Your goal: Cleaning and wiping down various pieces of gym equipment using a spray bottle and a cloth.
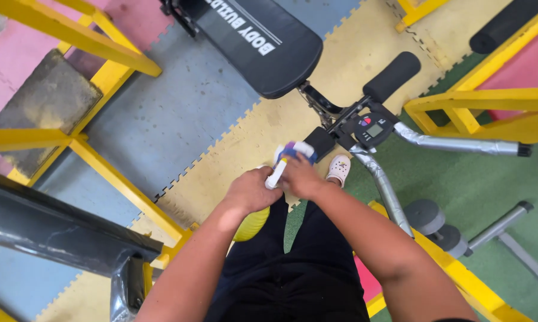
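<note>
My left hand (pixel 251 191) wraps over the top of a yellow spray bottle (pixel 252 223), whose body pokes out below the hand. My right hand (pixel 301 177) grips the bottle's white and blue trigger head (pixel 287 158) right beside the left hand. Both hands meet in front of my body, over black trousers. A white shoe (pixel 338 169) shows just past the right hand.
A black padded bench (pixel 263 42) with a small grey display console (pixel 373 128) and silver taped handlebars (pixel 454 144) stands ahead. Yellow metal frames (pixel 102 173) flank both sides. A dark metal bar (pixel 54 229) lies at lower left. Foam puzzle mats cover the floor.
</note>
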